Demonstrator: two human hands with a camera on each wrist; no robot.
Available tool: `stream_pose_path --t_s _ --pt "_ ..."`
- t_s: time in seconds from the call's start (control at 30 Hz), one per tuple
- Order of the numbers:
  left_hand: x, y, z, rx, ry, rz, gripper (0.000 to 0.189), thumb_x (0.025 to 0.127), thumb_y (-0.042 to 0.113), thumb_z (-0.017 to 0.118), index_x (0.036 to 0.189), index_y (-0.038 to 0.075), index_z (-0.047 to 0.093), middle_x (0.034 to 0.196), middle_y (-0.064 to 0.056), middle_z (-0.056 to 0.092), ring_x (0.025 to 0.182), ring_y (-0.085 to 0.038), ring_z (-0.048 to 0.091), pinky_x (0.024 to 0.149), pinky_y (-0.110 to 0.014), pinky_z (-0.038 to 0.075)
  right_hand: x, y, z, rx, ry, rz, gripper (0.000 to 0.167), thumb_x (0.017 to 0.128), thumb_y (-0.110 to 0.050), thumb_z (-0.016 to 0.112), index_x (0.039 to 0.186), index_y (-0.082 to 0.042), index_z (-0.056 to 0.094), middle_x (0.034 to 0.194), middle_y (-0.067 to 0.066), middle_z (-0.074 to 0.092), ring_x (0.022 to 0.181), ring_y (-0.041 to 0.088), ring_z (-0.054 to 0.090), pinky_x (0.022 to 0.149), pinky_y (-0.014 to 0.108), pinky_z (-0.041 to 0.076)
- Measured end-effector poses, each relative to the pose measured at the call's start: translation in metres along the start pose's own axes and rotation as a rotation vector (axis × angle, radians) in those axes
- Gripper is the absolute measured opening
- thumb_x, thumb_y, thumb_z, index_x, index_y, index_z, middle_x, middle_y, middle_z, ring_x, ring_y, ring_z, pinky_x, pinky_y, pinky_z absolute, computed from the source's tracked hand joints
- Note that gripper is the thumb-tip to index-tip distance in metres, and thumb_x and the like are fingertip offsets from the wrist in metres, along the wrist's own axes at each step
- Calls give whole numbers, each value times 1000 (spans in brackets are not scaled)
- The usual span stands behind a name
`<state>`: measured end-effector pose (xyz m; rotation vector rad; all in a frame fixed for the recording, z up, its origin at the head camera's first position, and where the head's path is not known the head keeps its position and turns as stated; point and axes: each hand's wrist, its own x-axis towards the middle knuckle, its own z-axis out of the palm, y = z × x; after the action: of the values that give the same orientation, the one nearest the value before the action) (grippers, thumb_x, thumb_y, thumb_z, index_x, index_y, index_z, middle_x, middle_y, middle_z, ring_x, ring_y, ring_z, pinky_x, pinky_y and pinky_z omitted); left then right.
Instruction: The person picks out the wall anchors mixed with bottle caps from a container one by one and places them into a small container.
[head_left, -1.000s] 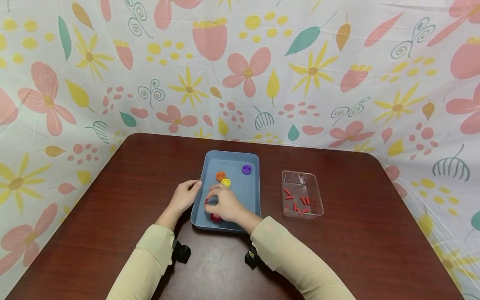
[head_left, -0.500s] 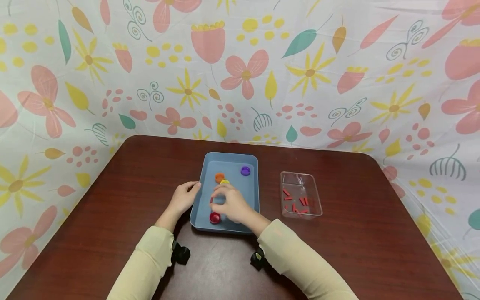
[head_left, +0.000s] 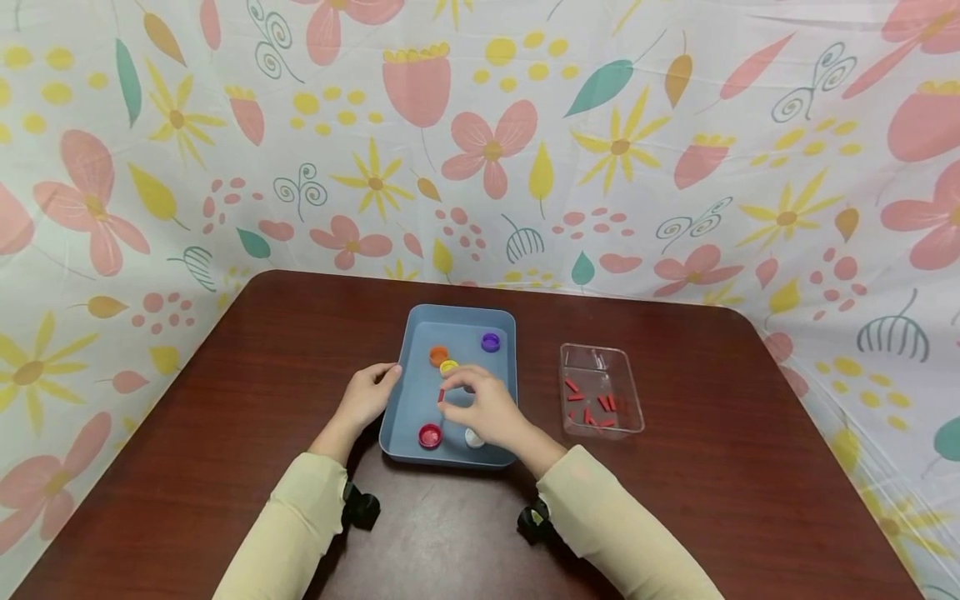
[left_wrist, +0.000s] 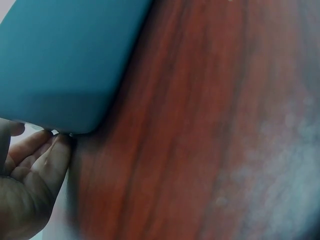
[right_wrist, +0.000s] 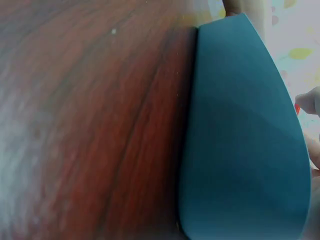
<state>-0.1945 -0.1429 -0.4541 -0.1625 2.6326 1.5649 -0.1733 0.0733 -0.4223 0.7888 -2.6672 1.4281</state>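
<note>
A blue-grey tray (head_left: 461, 327) lies on the table, with small round caps in it. My left hand (head_left: 367, 397) grips the tray's left rim; in the left wrist view, the fingers (left_wrist: 56, 159) reach the rim near the tray's corner. Over the tray's middle, my right hand (head_left: 489, 410) pinches a small red stick (head_left: 441, 395) between thumb and fingertips. Below that hand are a red cap (head_left: 430, 436) and a partly hidden white cap (head_left: 474, 438). Beyond it sit an orange cap (head_left: 438, 357), a yellow cap (head_left: 448, 367) and a purple cap (head_left: 491, 342).
To the tray's right stands a clear plastic box (head_left: 634, 385) holding several red sticks (head_left: 603, 403). The dark wooden table (head_left: 315, 317) meets a flowered cloth backdrop (head_left: 495, 150) at its far edge.
The right hand has moved to the right across the tray, carrying the red stick away from above the red cap, now fully seen. The left hand stays at the rim.
</note>
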Motion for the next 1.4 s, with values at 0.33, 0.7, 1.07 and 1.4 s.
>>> stream_pose_path --t_s 0.33,0.7,1.07,1.4 --pt "0 0 1 -4 -9 -7 46 99 32 47 132 2 55 135 -20 53 127 -34 48 104 -48 41 -13 12 -20 17 24 16 18 80 -14 74 97 -9 67 119 14 62 103 23 62 92 41 52" --pt "2 -1 1 -3 -22 -12 46 99 33 47 133 3 54 136 -19 52 128 -33 47 104 -48 40 -25 21 -41 13 101 8 18 79 -11 76 95 -11 68 116 12 63 101 22 64 89 38 53" --pt "1 1 0 2 -18 -5 45 99 31 46 132 2 54 135 -19 53 127 -33 48 104 -47 41 -34 25 -61 10 146 34 18 81 -15 74 97 -12 67 117 7 63 101 20 64 87 37 54" --pt "1 -2 2 -33 17 -14 43 98 30 49 129 1 57 132 -20 55 122 -33 51 100 -46 44 -45 36 -86 54 234 34 21 82 -11 74 100 -5 67 117 14 62 97 26 65 83 39 55"
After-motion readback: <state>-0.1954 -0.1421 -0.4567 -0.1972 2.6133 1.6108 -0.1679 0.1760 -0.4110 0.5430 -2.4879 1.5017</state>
